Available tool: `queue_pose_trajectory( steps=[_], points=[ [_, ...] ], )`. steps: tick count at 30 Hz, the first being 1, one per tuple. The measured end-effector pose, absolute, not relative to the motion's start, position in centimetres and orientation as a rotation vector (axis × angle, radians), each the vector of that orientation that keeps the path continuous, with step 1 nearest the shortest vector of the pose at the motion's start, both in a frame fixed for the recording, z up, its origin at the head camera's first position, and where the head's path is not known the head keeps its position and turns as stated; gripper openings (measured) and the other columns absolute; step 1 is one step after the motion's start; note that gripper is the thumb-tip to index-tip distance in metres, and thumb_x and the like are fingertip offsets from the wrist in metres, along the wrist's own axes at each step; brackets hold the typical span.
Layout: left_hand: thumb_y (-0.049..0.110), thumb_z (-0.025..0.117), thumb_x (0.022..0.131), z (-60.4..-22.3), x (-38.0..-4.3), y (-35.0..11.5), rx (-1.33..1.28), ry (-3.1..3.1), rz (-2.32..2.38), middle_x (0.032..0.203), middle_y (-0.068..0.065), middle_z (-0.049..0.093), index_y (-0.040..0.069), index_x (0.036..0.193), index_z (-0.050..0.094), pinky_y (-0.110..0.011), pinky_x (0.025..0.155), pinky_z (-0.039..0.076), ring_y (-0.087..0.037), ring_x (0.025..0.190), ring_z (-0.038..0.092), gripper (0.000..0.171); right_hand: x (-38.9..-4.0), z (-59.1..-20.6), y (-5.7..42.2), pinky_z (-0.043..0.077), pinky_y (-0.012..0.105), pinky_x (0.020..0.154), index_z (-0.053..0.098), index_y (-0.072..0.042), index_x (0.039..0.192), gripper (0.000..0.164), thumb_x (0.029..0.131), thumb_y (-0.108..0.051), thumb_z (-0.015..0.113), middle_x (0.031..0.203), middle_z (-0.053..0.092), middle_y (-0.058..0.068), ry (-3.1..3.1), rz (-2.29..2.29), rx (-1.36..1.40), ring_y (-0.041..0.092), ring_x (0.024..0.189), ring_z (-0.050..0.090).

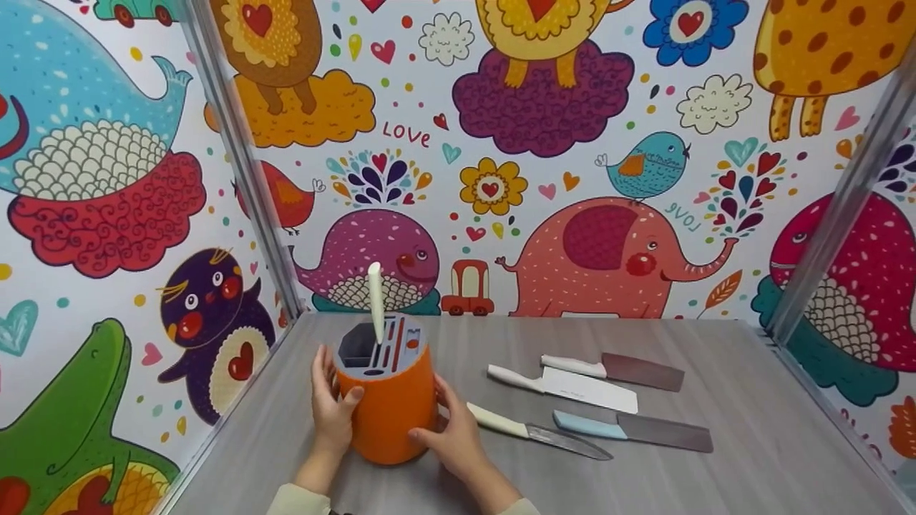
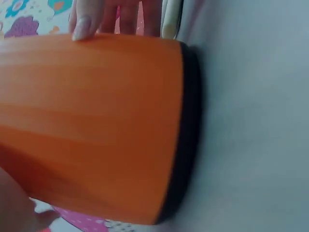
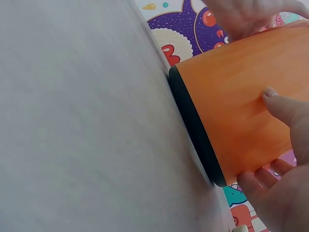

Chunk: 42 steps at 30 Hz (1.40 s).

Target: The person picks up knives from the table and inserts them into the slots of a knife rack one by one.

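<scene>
An orange knife block with a grey slotted top and a dark base stands upright on the table, between both hands. My left hand grips its left side, thumb near the top rim. Lower on the right side, my right hand holds it, with the thumb across the front and the fingers around the side. One knife with a cream handle stands in a slot, its blade hidden inside. In the left wrist view, the orange wall and black base show close up.
Right of the block lie a cream-handled knife, a white cleaver, a blue-handled cleaver and a white-handled cleaver with a brownish blade. Cartoon-printed walls with metal posts border the grey table.
</scene>
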<state>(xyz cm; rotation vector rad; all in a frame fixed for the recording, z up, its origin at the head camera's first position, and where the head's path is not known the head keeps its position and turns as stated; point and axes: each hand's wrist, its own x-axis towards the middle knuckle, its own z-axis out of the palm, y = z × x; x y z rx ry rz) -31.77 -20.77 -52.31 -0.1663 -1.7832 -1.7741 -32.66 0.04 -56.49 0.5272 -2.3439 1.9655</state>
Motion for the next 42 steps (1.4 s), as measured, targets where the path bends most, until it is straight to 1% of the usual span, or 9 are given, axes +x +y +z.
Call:
queue_pose_trajectory(
  steps=[3, 5, 9, 14, 23, 27, 31, 36, 42],
  points=[
    [0.043, 0.077, 0.083, -53.2, -31.7, -21.1, -0.215, -1.815, -1.863, 0.161, -0.011, 0.030, 0.016, 0.158, 0.018, -0.022, 0.118, 0.031, -0.019, 0.139, 0.039, 0.099, -32.6, -56.7, 0.0, 0.045, 0.046, 0.110, 0.035, -0.029, 0.152, 0.094, 0.074, -0.033, 0.087, 0.152, 0.046, 0.002, -2.356, 1.968, 0.525, 0.026, 0.136, 0.047],
    [0.036, 0.079, 0.083, -53.5, -31.8, -21.2, -0.264, -1.842, -1.874, 0.156, -0.010, 0.037, 0.016, 0.157, 0.020, -0.013, 0.110, 0.037, -0.014, 0.133, 0.046, 0.097, -32.6, -56.7, 0.0, 0.045, 0.045, 0.110, 0.035, -0.028, 0.152, 0.094, 0.074, -0.032, 0.087, 0.151, 0.047, 0.002, -2.347, 1.974, 0.523, 0.025, 0.136, 0.048],
    [0.020, 0.085, 0.076, -53.7, -31.9, -21.2, -0.302, -1.903, -1.827, 0.148, -0.009, 0.048, 0.018, 0.153, 0.027, -0.012, 0.104, 0.042, -0.010, 0.124, 0.053, 0.096, -32.8, -56.6, 0.1, 0.045, 0.045, 0.109, 0.036, -0.029, 0.152, 0.092, 0.074, -0.029, 0.087, 0.150, 0.048, 0.002, -2.321, 1.976, 0.530, 0.025, 0.134, 0.049],
    [0.005, 0.086, 0.071, -53.6, -31.9, -21.1, -0.257, -1.958, -1.768, 0.145, -0.005, 0.051, 0.022, 0.151, 0.028, -0.011, 0.104, 0.041, -0.008, 0.122, 0.054, 0.100, -32.9, -56.6, 0.1, 0.045, 0.045, 0.110, 0.036, -0.031, 0.151, 0.091, 0.075, -0.028, 0.087, 0.151, 0.047, 0.002, -2.309, 1.984, 0.546, 0.024, 0.134, 0.048],
    [0.004, 0.086, 0.067, -53.6, -31.8, -21.1, -0.214, -2.010, -1.691, 0.139, -0.010, 0.054, 0.013, 0.150, 0.029, -0.010, 0.099, 0.043, -0.004, 0.114, 0.056, 0.101, -32.9, -56.7, 0.5, 0.048, 0.043, 0.106, 0.038, -0.022, 0.151, 0.093, 0.073, -0.032, 0.087, 0.148, 0.050, 0.006, -2.268, 1.990, 0.606, 0.028, 0.132, 0.050],
    [0.009, 0.087, 0.070, -53.3, -31.9, -21.2, -0.184, -2.043, -1.688, 0.142, -0.004, 0.053, 0.020, 0.151, 0.027, -0.011, 0.100, 0.043, -0.003, 0.117, 0.055, 0.101, -33.3, -56.4, 1.0, 0.048, 0.048, 0.106, 0.040, -0.021, 0.151, 0.090, 0.074, -0.036, 0.086, 0.149, 0.050, 0.007, -2.315, 1.989, 0.614, 0.031, 0.133, 0.050],
    [0.010, 0.085, 0.072, -53.2, -31.9, -21.3, -0.174, -2.047, -1.720, 0.147, -0.001, 0.050, 0.027, 0.153, 0.023, -0.012, 0.102, 0.042, -0.005, 0.122, 0.053, 0.103, -33.7, -55.6, 2.2, 0.045, 0.053, 0.107, 0.044, -0.021, 0.147, 0.083, 0.076, -0.030, 0.085, 0.148, 0.050, 0.011, -2.334, 2.019, 0.565, 0.036, 0.135, 0.048],
    [0.013, 0.086, 0.073, -53.1, -31.8, -21.2, -0.130, -2.080, -1.706, 0.148, -0.001, 0.049, 0.026, 0.153, 0.023, -0.012, 0.101, 0.041, -0.005, 0.121, 0.052, 0.102, -34.5, -54.4, 4.5, 0.044, 0.052, 0.109, 0.050, -0.021, 0.141, 0.068, 0.082, -0.019, 0.082, 0.144, 0.053, 0.009, -2.326, 2.012, 0.492, 0.035, 0.133, 0.049],
    [0.017, 0.087, 0.074, -53.1, -31.8, -21.1, -0.083, -2.131, -1.681, 0.148, -0.001, 0.048, 0.026, 0.152, 0.022, -0.010, 0.101, 0.040, -0.006, 0.121, 0.051, 0.102, -35.6, -53.7, 8.1, 0.046, 0.053, 0.107, 0.058, -0.015, 0.132, 0.055, 0.082, -0.015, 0.080, 0.134, 0.061, 0.010, -2.359, 1.867, 0.461, 0.034, 0.128, 0.055]
  ],
)
